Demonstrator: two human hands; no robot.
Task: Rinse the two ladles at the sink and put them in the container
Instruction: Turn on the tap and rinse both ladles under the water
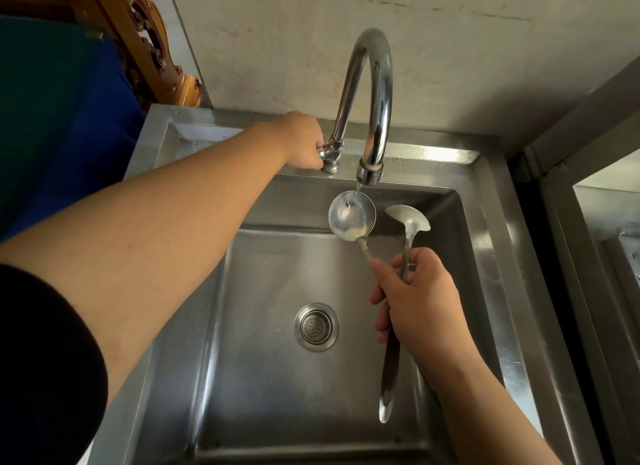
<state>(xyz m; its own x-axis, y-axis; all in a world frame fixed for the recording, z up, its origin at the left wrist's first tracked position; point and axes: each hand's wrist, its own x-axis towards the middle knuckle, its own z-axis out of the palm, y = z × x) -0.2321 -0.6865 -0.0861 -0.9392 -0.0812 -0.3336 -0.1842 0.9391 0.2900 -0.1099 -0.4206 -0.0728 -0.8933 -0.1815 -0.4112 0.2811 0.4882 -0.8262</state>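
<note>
Head view looks down on a stainless steel sink (485, 243) set in a steel counter (502, 146) against a pale, stained wall (450, 49). A round perforated drain (316, 327) sits mid-basin. Behind the basin rises a chrome gooseneck tap (375, 94); a thin stream of water (356, 188) falls from its spout into the round ladle (352, 216), which holds yellowish residue. Just right of it, the second ladle (408, 219) tilts sideways. The right hand (417, 300) grips both handles over the basin, fingers curled shut around them. The left hand (302, 141) reaches to the tap's base, fingers closed on the valve handle (323, 150).
</note>
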